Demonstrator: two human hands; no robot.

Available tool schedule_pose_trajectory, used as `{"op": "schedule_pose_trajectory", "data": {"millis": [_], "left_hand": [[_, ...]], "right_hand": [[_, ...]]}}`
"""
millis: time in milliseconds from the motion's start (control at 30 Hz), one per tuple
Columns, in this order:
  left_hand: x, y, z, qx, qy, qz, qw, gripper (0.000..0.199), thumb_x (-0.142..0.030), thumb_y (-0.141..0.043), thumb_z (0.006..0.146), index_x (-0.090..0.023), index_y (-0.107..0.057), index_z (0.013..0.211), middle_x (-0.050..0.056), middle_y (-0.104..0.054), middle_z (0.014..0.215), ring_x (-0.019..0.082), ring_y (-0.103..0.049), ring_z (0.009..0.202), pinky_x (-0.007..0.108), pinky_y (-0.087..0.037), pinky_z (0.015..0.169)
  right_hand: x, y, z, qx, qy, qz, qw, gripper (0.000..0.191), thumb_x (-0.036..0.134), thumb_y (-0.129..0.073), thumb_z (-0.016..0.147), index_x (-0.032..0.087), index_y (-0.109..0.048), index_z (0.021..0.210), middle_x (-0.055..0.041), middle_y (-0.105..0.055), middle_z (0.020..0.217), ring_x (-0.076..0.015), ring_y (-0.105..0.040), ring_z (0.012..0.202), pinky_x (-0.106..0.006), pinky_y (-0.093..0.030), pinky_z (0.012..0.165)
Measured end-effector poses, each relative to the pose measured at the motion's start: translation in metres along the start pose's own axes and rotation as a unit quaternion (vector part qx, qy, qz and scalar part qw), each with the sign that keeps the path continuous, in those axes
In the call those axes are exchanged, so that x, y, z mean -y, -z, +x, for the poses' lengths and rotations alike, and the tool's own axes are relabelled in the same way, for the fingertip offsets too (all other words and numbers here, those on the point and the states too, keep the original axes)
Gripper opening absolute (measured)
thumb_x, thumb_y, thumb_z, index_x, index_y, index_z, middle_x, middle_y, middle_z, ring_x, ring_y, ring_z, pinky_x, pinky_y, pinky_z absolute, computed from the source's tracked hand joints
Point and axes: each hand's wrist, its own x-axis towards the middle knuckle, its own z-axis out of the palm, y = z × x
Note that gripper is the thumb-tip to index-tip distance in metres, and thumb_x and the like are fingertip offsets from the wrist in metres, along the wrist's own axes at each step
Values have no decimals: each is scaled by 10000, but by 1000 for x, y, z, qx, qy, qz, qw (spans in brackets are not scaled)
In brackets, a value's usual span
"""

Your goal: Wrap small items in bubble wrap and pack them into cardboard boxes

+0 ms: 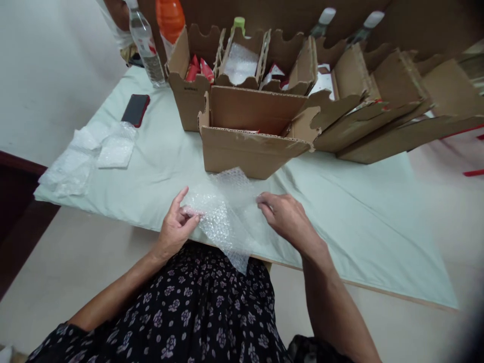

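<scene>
Row of open cardboard boxes (333,121), brown, scalloped rims, standing on a bench (363,212) with pale green cloth. Single open carton (234,151), directly in front of the row. Smartphone (135,110), dark face, red edge, lying left of the row. Clear bottle (146,45), white cap, upright just left of the row. Orange bottle (170,20), behind the row's left end. Two white-capped bottles (323,22), behind the row. Red bars (474,173), right of the row. Another person's arm (118,12), partly visible, beyond the row's left end.
</scene>
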Motion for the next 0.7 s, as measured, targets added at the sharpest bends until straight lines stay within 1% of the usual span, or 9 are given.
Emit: {"op": "schedule_pose_trajectory", "data": {"millis": [167,267,333,400,433,500,567,633,700], "left_hand": [[15,9,-15,52,53,81,994,803,-354,-721,853,-224,-407,1580,-44,-628,760,124,-596,665,249,-504,693],[13,10,-17,116,68,103,985,773,-354,-675,860,-188,-426,1573,-36,-654,716,145,-602,652,265,-505,680],[4,19,-15,206,89,135,965,687,-360,-657,867,-183,-519,1516,-22,-679,666,156,-602,617,264,-488,632],[-7,35,-11,308,117,180,927,544,-367,-668,872,-209,-656,1392,-10,-694,622,154,-582,559,249,-439,557],[-12,44,-8,334,126,193,914,478,-375,-677,872,-222,-709,1324,-2,-703,619,155,-585,549,246,-424,535],[-20,59,4,297,118,198,927,402,-403,-683,872,-233,-765,1228,15,-725,662,165,-623,582,249,-447,540],[-21,65,24,171,71,199,962,389,-423,-689,863,-221,-777,1184,38,-751,771,184,-679,694,269,-515,617],[-18,58,50,43,0,203,978,428,-418,-711,834,-200,-756,1199,77,-770,961,216,-712,875,310,-566,748],[-11,40,78,-29,-61,198,978,543,-399,-731,807,-176,-688,1301,134,-737,1194,272,-692,1104,379,-574,901]], "right_hand": [[0,-8,56,-5,43,33,999,204,88,-546,842,223,-628,713,-44,-688,674,-213,-615,655,-394,-411,771],[10,-23,81,-11,47,9,999,178,70,-593,830,211,-701,849,-76,-734,751,-244,-650,744,-417,-429,820],[9,-32,80,-46,48,-9,998,207,123,-622,861,205,-718,1024,-111,-775,908,-286,-670,871,-436,-442,854],[1,-40,63,-99,28,2,995,283,191,-630,897,200,-688,1175,-146,-767,1128,-330,-661,1016,-471,-445,902],[-6,-43,50,-124,7,17,992,305,219,-621,916,200,-671,1216,-156,-747,1207,-345,-653,1067,-487,-444,921],[-22,-50,25,-160,-54,52,984,293,265,-594,944,198,-668,1220,-160,-731,1247,-353,-653,1094,-505,-451,930],[-34,-56,6,-166,-123,84,975,280,305,-586,949,189,-686,1184,-155,-752,1169,-332,-679,1022,-495,-480,901],[-40,-63,-1,-155,-176,116,965,307,337,-595,934,175,-697,1174,-150,-765,1096,-301,-694,922,-478,-512,861],[-41,-70,5,-145,-198,147,958,352,360,-609,909,163,-699,1187,-147,-769,1057,-285,-695,876,-477,-535,848]]}}
